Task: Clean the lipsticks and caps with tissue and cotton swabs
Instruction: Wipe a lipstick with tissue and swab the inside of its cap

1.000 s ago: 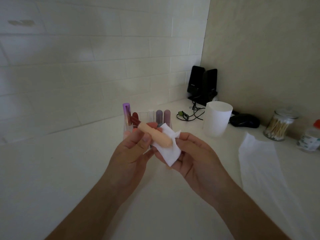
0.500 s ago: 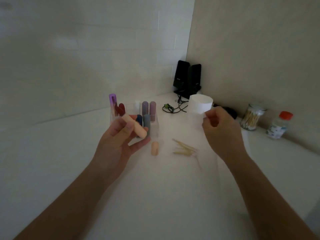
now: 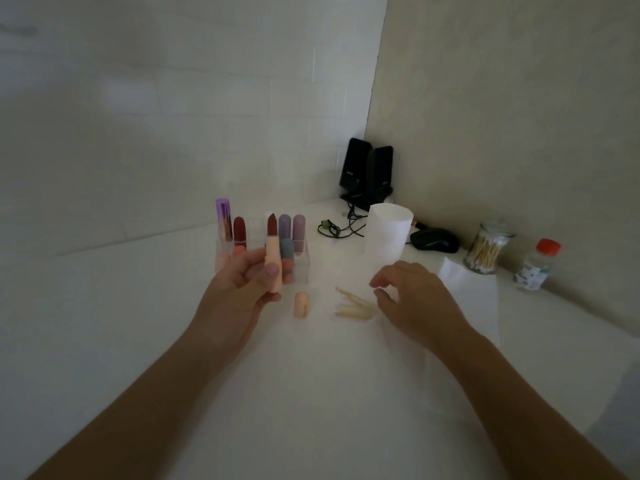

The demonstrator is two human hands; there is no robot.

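My left hand (image 3: 239,289) grips a peach lipstick (image 3: 273,261) upright, its dark red tip uncapped and pointing up. Its peach cap (image 3: 301,305) lies on the white counter just right of that hand. Several used cotton swabs (image 3: 353,306) lie in a loose pile further right. My right hand (image 3: 412,303) hovers over the right end of that pile, fingers loosely curled and holding nothing. Behind my left hand a clear organiser (image 3: 301,261) holds several capped lipsticks, among them a purple one (image 3: 223,220) and a red one (image 3: 239,232).
A white tissue roll (image 3: 388,233) stands behind my right hand, with a tissue sheet (image 3: 467,292) trailing right of it. A jar of cotton swabs (image 3: 486,249), a red-capped bottle (image 3: 536,265), a black mouse (image 3: 434,240), black speakers (image 3: 367,174) and cables sit along the back wall.
My right hand let go of the tissue, went up toward the roll, then came down over the swabs. My left hand turned the lipstick from slanted to upright.
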